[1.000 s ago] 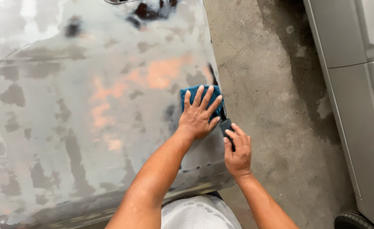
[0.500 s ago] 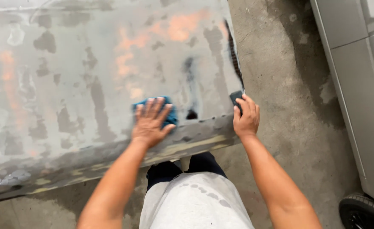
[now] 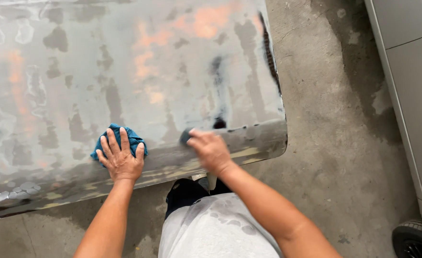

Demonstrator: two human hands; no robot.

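The left hand (image 3: pixel 121 160) lies flat, fingers spread, covering most of a crumpled blue cloth (image 3: pixel 133 139) on the sanded grey metal panel (image 3: pixel 125 71). Beside it, the blurred right hand (image 3: pixel 212 152) curls around a small dark block (image 3: pixel 186 136), mostly hidden, its long axis unclear.

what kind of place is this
Probably an auto body or paint-prep shop. A large sanded metal panel with bare and primer patches lies over a stained concrete floor, and a grey vehicle with a tyre stands alongside.
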